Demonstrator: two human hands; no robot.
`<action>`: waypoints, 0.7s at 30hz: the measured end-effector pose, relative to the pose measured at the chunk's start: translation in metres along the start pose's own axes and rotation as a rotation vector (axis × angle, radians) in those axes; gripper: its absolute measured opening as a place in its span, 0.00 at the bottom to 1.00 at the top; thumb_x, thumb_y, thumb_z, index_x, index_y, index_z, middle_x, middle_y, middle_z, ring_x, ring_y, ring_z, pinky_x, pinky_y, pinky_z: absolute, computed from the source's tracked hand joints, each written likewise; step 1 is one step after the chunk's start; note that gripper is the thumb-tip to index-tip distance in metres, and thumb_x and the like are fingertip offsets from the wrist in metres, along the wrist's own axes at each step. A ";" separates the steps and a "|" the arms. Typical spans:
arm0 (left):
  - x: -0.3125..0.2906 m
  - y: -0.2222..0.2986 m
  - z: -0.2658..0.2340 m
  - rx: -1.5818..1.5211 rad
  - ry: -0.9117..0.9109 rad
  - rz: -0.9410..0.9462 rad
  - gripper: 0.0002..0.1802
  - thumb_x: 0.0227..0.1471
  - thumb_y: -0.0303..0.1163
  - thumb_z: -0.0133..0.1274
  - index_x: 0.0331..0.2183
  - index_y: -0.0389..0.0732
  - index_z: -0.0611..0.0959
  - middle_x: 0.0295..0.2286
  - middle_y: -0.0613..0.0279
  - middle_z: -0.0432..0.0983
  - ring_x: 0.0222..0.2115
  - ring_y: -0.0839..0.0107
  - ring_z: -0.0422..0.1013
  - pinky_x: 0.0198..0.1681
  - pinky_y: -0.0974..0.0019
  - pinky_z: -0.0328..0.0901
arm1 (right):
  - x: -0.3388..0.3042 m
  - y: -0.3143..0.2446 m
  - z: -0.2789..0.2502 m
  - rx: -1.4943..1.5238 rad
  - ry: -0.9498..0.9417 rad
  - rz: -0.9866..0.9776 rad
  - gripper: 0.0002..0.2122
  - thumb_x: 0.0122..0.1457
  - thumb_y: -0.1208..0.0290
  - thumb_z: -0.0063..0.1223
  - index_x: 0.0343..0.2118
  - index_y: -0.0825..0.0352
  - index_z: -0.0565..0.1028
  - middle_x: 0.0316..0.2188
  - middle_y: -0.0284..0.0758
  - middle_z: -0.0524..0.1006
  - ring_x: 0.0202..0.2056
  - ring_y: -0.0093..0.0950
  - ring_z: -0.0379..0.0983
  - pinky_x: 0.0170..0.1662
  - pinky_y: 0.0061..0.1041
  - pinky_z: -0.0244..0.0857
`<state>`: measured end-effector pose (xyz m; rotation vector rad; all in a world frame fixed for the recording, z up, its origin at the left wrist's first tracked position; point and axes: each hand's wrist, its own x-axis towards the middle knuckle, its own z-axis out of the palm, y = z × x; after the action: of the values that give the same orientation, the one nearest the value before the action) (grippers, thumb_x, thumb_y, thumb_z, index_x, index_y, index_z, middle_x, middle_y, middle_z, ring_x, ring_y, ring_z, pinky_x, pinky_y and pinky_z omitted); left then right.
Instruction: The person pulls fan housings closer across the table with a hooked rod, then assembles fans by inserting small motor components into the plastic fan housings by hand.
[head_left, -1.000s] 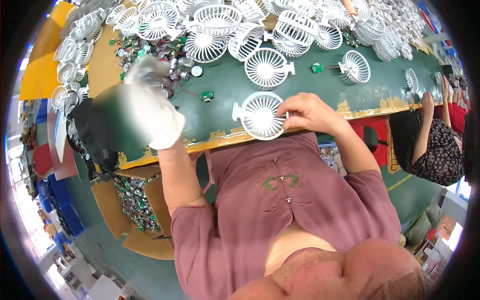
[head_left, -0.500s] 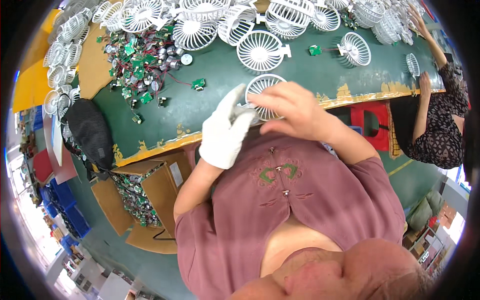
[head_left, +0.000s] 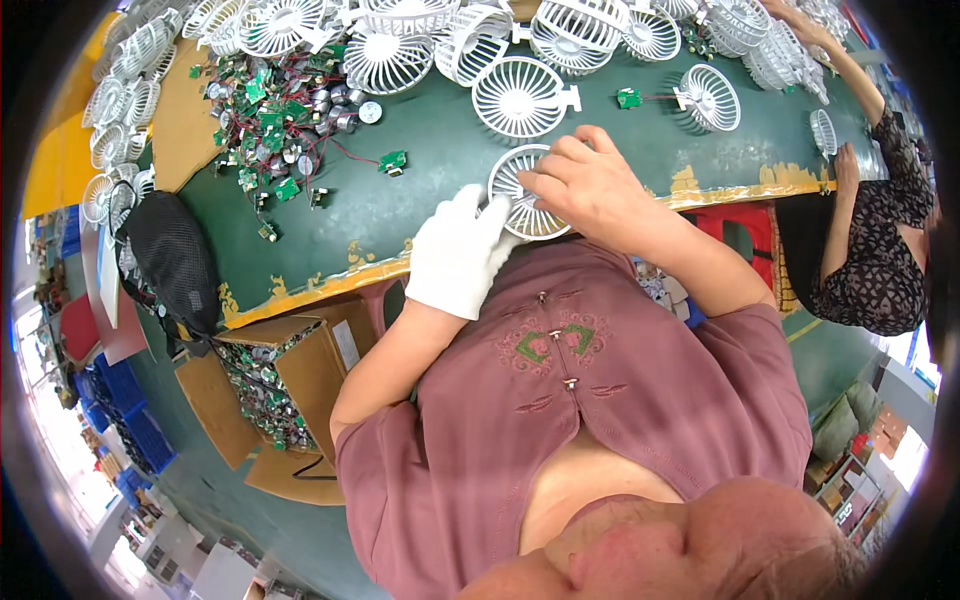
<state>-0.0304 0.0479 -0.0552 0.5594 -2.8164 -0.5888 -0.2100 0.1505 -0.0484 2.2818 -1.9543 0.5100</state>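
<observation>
A round white plastic fan cage with radial ribs is tilted at the table's front edge, close to my body. My left hand, in a white glove, grips its lower left side; the thumb and part of the fingers lie by the rim. Over the cage's right side is my bare right hand, its fingers bent and fingertips pressed together inside the ring. Whatever those fingertips hold is too small or hidden. Just beyond lies another white fan cage with a short neck, touched by neither hand.
Small motors with green circuit boards lie heaped at left, one board apart. More cages are piled along the back. A wired cage sits at right. A black bag hangs left; a co-worker's arm reaches in at right.
My right hand has turned and come down onto the cage, its fingers now bent inward. My gloved left hand has closed in lower on the rim. The co-worker's far hand has shifted left.
</observation>
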 end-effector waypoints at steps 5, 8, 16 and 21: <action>0.003 -0.013 -0.006 0.038 -0.009 0.090 0.16 0.42 0.34 0.57 0.38 0.50 0.78 0.33 0.64 0.72 0.30 0.62 0.70 0.32 0.62 0.66 | 0.007 0.003 -0.002 0.042 -0.016 -0.061 0.10 0.43 0.66 0.59 0.27 0.64 0.73 0.24 0.29 0.69 0.35 0.27 0.66 0.44 0.32 0.58; 0.006 -0.019 -0.005 0.051 -0.011 0.133 0.14 0.42 0.34 0.57 0.36 0.51 0.79 0.31 0.66 0.72 0.29 0.64 0.70 0.31 0.63 0.66 | 0.011 0.003 0.000 0.032 -0.085 -0.090 0.10 0.43 0.64 0.59 0.25 0.63 0.72 0.24 0.29 0.70 0.34 0.27 0.66 0.43 0.30 0.57; 0.006 -0.027 -0.004 -0.021 -0.006 0.155 0.12 0.43 0.35 0.57 0.35 0.50 0.81 0.30 0.66 0.73 0.28 0.63 0.69 0.31 0.61 0.65 | 0.020 0.005 0.002 0.023 -0.284 -0.146 0.12 0.42 0.65 0.59 0.29 0.65 0.73 0.25 0.30 0.70 0.32 0.27 0.68 0.43 0.30 0.58; 0.000 -0.030 -0.004 -0.217 0.032 0.079 0.14 0.41 0.36 0.58 0.35 0.48 0.81 0.33 0.63 0.74 0.34 0.60 0.70 0.38 0.60 0.65 | 0.016 0.001 0.005 0.056 -0.201 -0.089 0.12 0.40 0.65 0.61 0.28 0.63 0.74 0.26 0.29 0.70 0.32 0.27 0.68 0.43 0.30 0.57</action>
<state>-0.0202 0.0212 -0.0646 0.4099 -2.6844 -0.8470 -0.2076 0.1334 -0.0483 2.5309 -1.9330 0.3421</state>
